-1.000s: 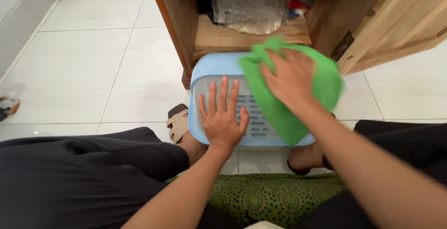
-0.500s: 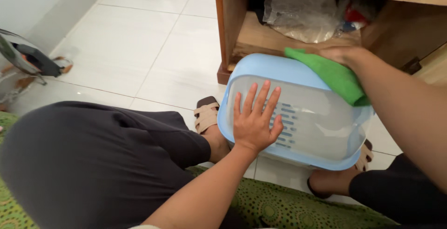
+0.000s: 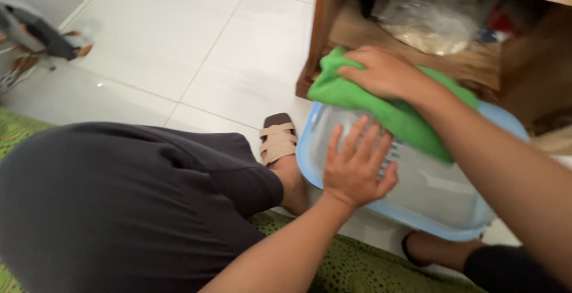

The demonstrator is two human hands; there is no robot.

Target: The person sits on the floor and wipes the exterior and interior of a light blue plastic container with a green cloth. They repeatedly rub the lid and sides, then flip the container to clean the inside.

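On the tiled floor before the cupboard (image 3: 333, 36), both your hands are on the upturned basin (image 3: 441, 203).

Your left hand (image 3: 356, 165) lies flat on the basin's slotted grey underside, fingers spread wide and straight, pressing rather than gripping (nothing is held in it). Your right hand (image 3: 384, 72) sits on top of the green cloth (image 3: 381, 105), fingers bent loosely over it and pushing it against the basin's far edge; the cloth drapes from that blue rim down across the underside, just beside your left fingertips. The basin rests tilted between your feet, its near rim close to the sandal (image 3: 279, 140) and its far rim close to the cupboard's lower shelf, where a crumpled plastic bag (image 3: 432, 25) lies.
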